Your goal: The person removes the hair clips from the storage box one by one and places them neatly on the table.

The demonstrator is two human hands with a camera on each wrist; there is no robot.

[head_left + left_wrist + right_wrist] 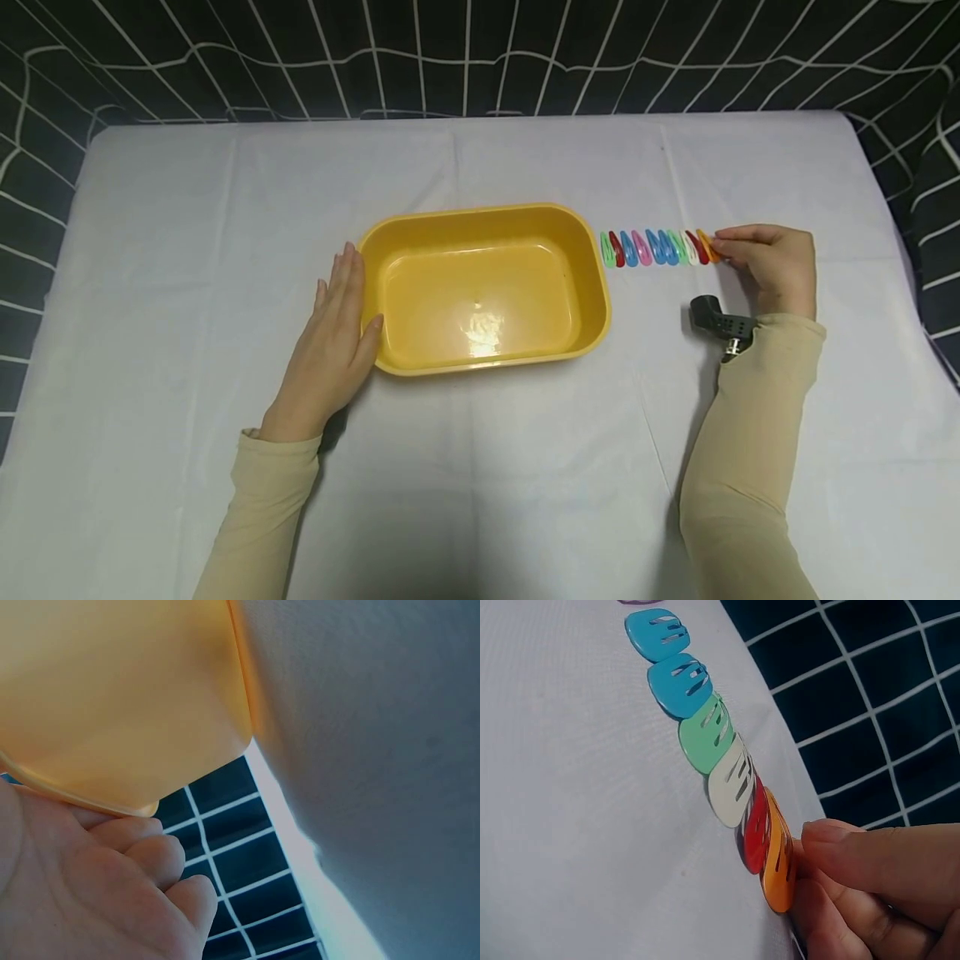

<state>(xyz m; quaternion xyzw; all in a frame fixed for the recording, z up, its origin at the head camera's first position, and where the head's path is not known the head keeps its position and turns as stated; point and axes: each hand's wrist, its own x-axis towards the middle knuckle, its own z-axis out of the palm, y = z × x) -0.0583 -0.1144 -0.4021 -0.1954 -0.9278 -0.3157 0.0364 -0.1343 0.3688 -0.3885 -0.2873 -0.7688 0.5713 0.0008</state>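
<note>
My left hand (324, 354) lies against the left end of a yellow plastic basin (465, 292), fingers straight along its side and thumb at the rim. The left wrist view shows those fingertips just under the basin's lip (112, 806). At the right end of a row of snap hair clips, my right hand (776, 262) pinches an orange hair clip (780, 877) between thumb and fingers. It leans beside a red hair clip (756, 836). White (727, 791), green (703, 739) and blue (679, 686) clips follow, closely lined up.
The row runs left to a green hair clip (607, 250) close by the basin's right end, with a pink clip (642, 248) among it. A white cloth (480, 483) covers the table. Dark fabric with a white grid (465, 58) hangs beyond the edges.
</note>
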